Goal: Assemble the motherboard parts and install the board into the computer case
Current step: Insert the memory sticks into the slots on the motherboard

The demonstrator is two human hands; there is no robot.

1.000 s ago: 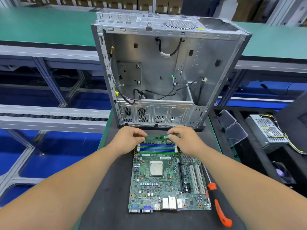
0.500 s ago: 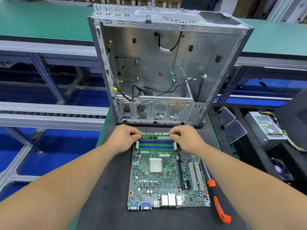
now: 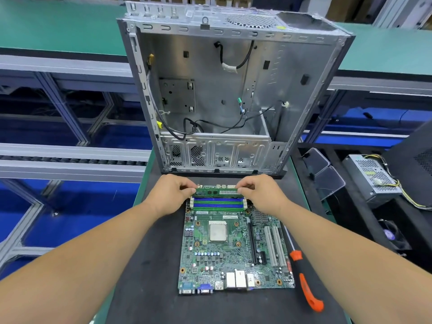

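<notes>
Memory module [image 3: 218, 192]: thin green stick, centre of frame, at the far edge of the motherboard [image 3: 233, 249], above the blue and green slots [image 3: 218, 203]. Likely light, stiff and fragile; best held by its short ends, clear of the contacts. Left hand [image 3: 171, 192]: fingers curled, pinching the module's left end. Right hand [image 3: 263, 192]: fingers curled, pinching the right end. Computer case [image 3: 233, 90]: open, upper centre.
</notes>
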